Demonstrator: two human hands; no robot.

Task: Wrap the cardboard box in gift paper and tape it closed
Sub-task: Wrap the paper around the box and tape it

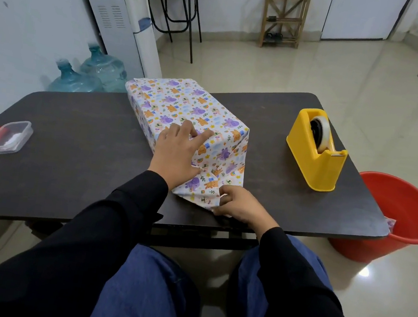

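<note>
White-backed paper flap (203,191) sits pinched in the right hand (239,203); the left hand (176,150) presses flat-fingered on the box (183,103). Best creased sharp, then pulled up snug.

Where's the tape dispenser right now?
In the head view, the yellow tape dispenser stands on the right side of the table, apart from the wrapped box to its left. The red bucket sits on the floor past the table's right edge.

We wear long, plain black sleeves (117,220) that hang loosely and end at the wrists of our bare left hand (176,153) and right hand (243,204). Our trousers (146,298) are blue and denim-like, creased at the knees.
</note>
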